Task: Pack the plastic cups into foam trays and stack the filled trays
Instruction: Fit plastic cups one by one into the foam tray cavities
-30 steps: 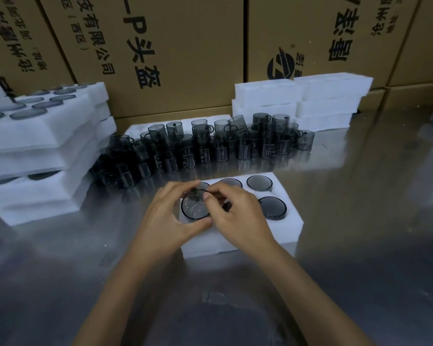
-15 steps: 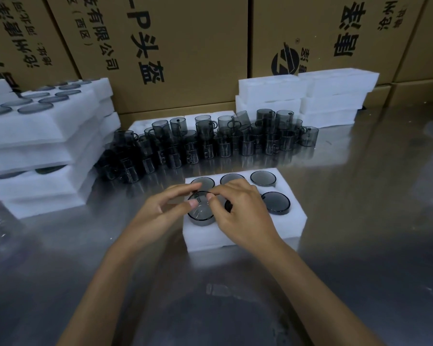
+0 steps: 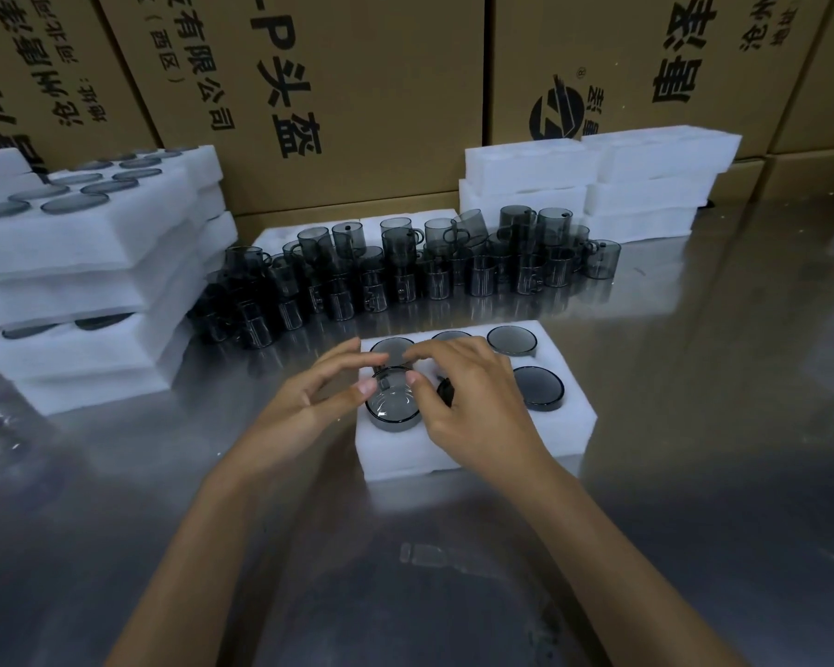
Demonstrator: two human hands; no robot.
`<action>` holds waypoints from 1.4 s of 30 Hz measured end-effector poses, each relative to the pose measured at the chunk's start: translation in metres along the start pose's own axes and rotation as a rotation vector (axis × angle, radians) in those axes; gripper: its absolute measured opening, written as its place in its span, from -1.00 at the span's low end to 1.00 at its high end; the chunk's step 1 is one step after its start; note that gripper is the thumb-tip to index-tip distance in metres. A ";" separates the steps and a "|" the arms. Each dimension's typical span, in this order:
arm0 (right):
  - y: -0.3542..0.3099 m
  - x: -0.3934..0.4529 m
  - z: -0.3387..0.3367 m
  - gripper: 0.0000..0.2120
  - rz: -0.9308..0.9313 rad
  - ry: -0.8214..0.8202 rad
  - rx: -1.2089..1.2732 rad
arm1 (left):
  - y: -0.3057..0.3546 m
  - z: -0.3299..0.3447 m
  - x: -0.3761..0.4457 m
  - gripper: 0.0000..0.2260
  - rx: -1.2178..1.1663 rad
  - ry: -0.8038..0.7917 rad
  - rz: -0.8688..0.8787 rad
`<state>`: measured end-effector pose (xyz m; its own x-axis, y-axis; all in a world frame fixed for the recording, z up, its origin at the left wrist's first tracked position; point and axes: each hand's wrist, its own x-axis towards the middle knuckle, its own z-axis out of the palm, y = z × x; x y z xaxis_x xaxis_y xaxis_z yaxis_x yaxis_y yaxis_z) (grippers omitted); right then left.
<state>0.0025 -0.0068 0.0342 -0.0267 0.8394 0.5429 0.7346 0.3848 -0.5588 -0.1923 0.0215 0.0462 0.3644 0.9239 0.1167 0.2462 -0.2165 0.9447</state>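
Head view, and we see both hands meeting over the tray (image 3: 473, 454) at centre frame. The left hand (image 3: 309, 402) comes in from the lower left, thumb and fingers curled round the left rim of a cup (image 3: 392, 406). The right hand (image 3: 473, 406) pinches the same cup from the right, thumb on its near rim, fingers arched over the top. So both hands are together, clamped on that one cup, which sits partly down in the tray's near-left pocket, its rim above the foam. Dark round cup bases show in the other pockets, one (image 3: 538, 387) at the near right, three along the far row; the near-middle pocket is mostly hidden by the right hand. Behind the tray a crowd of loose cups (image 3: 405, 272) stands on the table (image 3: 694, 426). Filled trays (image 3: 87, 262) are stacked at the left, more foam trays (image 3: 598, 185) at upper right, with cartons (image 3: 357, 89) across the top.
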 end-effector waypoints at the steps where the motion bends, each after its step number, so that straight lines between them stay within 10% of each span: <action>1: -0.001 0.000 0.000 -0.86 0.009 0.007 0.001 | -0.001 -0.001 0.000 -0.68 0.002 -0.001 -0.002; 29: -0.005 -0.004 0.005 -0.85 0.043 0.039 -0.111 | -0.010 -0.001 0.000 -0.59 -0.095 -0.050 -0.050; 42: -0.014 -0.016 0.014 -0.56 -0.100 -0.092 -0.378 | -0.016 0.003 0.001 -0.21 -0.264 -0.035 -0.173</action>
<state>-0.0169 -0.0202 0.0249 -0.1586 0.8424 0.5150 0.9226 0.3122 -0.2265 -0.1936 0.0245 0.0307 0.3691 0.9275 -0.0593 0.0671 0.0371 0.9971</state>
